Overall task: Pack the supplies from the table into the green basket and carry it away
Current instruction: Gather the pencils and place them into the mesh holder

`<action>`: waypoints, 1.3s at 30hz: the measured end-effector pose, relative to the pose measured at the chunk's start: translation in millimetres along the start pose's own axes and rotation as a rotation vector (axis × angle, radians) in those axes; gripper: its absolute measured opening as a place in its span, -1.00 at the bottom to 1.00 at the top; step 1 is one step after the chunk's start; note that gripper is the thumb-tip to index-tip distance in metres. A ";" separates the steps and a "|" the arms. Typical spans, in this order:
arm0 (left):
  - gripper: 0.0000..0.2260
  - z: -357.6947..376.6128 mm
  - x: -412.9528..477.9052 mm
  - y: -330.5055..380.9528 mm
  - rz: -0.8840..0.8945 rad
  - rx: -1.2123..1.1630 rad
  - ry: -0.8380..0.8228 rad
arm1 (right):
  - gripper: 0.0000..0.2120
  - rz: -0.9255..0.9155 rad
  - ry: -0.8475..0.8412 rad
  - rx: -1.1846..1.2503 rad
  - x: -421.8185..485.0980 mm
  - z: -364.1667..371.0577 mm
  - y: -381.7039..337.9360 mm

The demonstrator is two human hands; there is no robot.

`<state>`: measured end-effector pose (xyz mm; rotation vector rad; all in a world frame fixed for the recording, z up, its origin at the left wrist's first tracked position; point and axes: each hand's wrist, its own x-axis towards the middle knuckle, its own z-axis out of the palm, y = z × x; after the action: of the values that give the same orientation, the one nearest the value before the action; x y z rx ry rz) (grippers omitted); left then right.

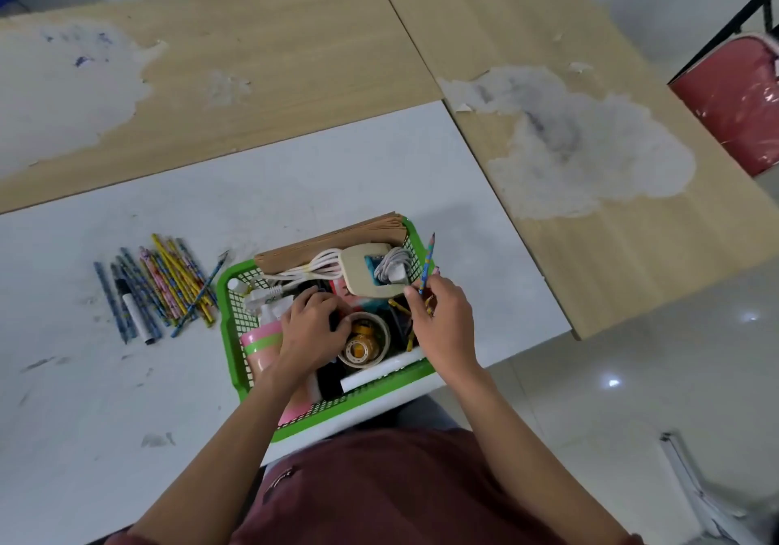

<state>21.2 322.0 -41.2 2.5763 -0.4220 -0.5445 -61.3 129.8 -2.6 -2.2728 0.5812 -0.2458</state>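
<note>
The green basket point(229, 291) stands at the near edge of the white table point(295, 182). It holds brown paper, a beige power strip point(358, 270) with white cable, tape rolls point(364, 344), a pink cup point(261, 344) and a white tube. My left hand point(310, 325) reaches into the basket and grips a dark object beside the tape rolls. My right hand point(442, 321) hovers over the basket's right side and pinches a blue patterned pencil point(426, 264) that points up and away. A pile of several pencils and a marker point(156, 287) lies on the table left of the basket.
Two worn wooden tables point(253, 60) adjoin the white one at the back and right. A red chair point(737, 98) stands at far right. Tiled floor point(632, 397) lies to my right, with a white metal frame point(695, 490) at the lower right.
</note>
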 end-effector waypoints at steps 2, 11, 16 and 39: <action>-0.85 1.1 -0.9 1.3 -0.009 -0.027 0.030 | -0.80 0.039 -0.002 0.015 2.4 -3.9 5.7; -0.85 3.3 -3.1 -3.3 0.017 -0.032 0.074 | -0.81 0.179 0.010 0.090 0.5 -16.1 6.2; -0.85 1.3 -4.7 -7.3 0.043 -0.044 0.045 | -0.45 0.222 0.190 0.158 -0.5 -12.6 4.4; -0.81 -87.4 -1.4 -123.2 -0.628 -0.692 0.604 | -0.53 -0.525 -0.694 -0.295 -4.6 145.0 -147.3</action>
<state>82.9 459.5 -31.9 1.9957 0.6840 -0.0486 33.6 313.3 3.9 -2.5438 -0.3656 0.3990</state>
